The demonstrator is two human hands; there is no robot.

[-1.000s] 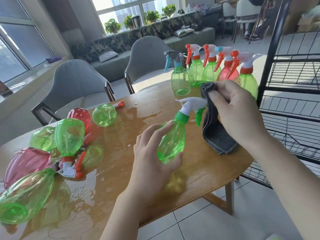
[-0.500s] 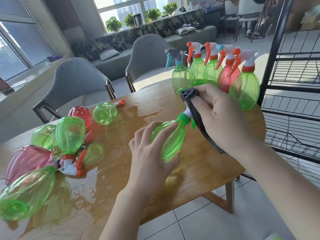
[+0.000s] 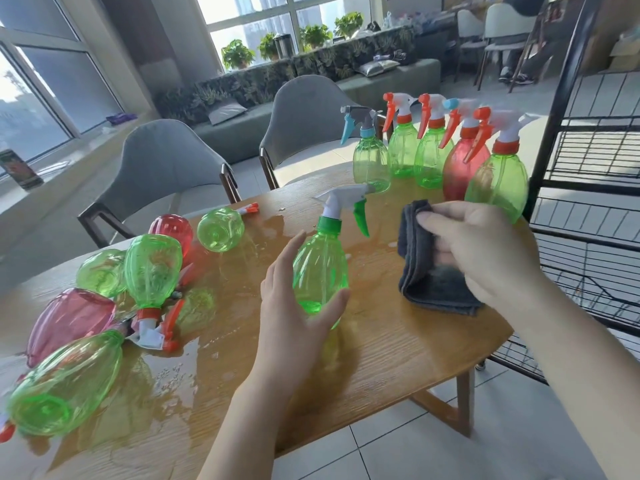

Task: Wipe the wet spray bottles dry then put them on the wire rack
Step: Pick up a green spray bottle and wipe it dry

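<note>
My left hand point(image 3: 294, 306) grips the lower body of a green spray bottle point(image 3: 320, 268) with a white head and green trigger, holding it nearly upright over the table. To its right, my right hand point(image 3: 481, 251) holds a folded dark grey cloth point(image 3: 426, 271), apart from the bottle. Several wet bottles lie tipped in a puddle at the left, among them a green one point(image 3: 152, 268) and a pink one point(image 3: 69, 320). Several upright bottles point(image 3: 498, 181) stand in a row at the table's far right. The black wire rack point(image 3: 588, 188) rises at the right.
The wooden table point(image 3: 398, 358) has water pooled across its left and middle. Two grey chairs point(image 3: 166, 168) stand behind it. A sofa and potted plants line the windows. Tiled floor shows below the table's right edge.
My right hand has pulled the cloth off the bottle's head and moved right. My left hand has tipped the green bottle from slanted to nearly upright.
</note>
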